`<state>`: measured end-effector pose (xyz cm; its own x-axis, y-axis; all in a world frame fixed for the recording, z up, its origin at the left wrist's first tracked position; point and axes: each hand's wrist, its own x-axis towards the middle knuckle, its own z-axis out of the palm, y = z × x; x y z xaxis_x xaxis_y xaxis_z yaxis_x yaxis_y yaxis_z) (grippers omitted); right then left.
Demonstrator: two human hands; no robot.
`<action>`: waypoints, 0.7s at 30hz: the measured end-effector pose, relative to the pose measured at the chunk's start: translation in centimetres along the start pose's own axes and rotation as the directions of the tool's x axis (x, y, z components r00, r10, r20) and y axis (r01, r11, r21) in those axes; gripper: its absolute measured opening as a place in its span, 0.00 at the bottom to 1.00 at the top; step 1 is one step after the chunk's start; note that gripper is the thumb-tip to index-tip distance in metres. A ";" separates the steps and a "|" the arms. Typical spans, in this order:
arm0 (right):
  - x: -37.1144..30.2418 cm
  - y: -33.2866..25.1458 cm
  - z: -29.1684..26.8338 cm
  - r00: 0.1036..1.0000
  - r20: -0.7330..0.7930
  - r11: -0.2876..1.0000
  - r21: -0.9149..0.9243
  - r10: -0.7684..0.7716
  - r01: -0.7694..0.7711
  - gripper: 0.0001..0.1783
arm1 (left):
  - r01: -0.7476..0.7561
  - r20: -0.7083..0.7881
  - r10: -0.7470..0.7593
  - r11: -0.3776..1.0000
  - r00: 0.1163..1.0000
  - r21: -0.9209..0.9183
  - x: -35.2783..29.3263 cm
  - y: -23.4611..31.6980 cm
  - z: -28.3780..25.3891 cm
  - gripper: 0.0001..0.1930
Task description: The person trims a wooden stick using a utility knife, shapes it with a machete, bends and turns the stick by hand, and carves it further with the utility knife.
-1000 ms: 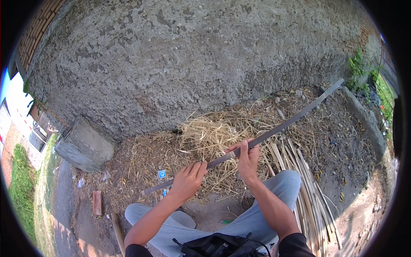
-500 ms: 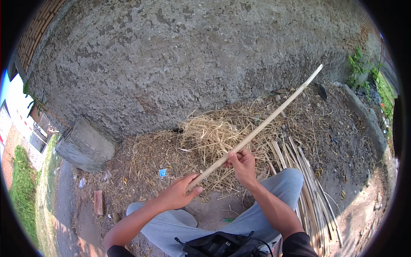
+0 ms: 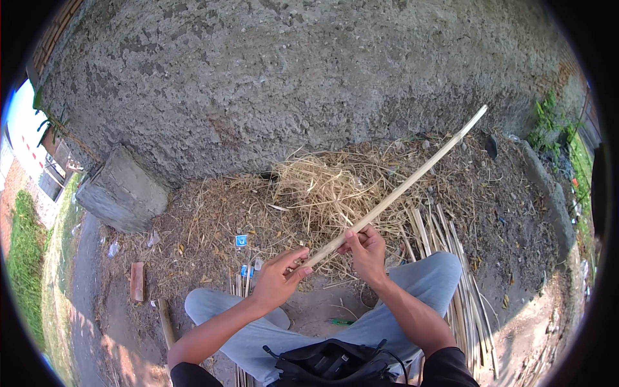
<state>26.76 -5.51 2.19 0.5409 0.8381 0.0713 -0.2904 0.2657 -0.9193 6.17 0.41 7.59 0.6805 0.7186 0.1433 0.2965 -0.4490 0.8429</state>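
A long pale bamboo strip (image 3: 412, 178) slants from my lap up to the right, its far end bent slightly before the wall. At its lower end is my left hand (image 3: 277, 278), the thumb and fingers closed on the tip. Farther up, my right hand (image 3: 367, 257) pinches the strip from below between thumb and fingers. Under and behind the strip lies a heap of curly, straw-coloured shavings (image 3: 316, 187).
A rough grey wall (image 3: 290, 84) rises ahead. More strips (image 3: 461, 290) lie beside my right knee, others (image 3: 240, 284) by the left. A concrete block (image 3: 122, 190), a reddish brick (image 3: 137, 281) and a small green object (image 3: 340, 322) rest on the ground.
My left hand has shifted along to the strip's lower end, its fingers more bent. My right hand keeps its pinch. The view has turned slightly, showing strips by my left knee.
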 end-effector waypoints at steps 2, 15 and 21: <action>-0.1 0.3 0.1 1.000 0.009 1.000 -0.004 0.006 -0.006 0.08 | -0.020 -0.004 0.020 1.000 1.000 0.022 0.0 -0.5 0.1 0.19; -0.3 0.2 0.4 0.997 0.059 0.999 -0.022 0.040 -0.038 0.09 | 0.351 0.028 -0.353 0.912 0.935 -0.213 2.4 -1.1 -0.4 0.09; -0.1 0.0 -0.1 0.997 -0.028 0.997 -0.006 0.075 -0.075 0.10 | 0.198 -0.117 -0.180 0.967 0.977 0.159 3.5 -0.8 -2.1 0.12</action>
<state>26.76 -5.67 2.16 0.5395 0.8420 -0.0085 -0.3257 0.1994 -0.9242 6.88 4.43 8.48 0.5330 0.8447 0.0484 0.5281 -0.3769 0.7610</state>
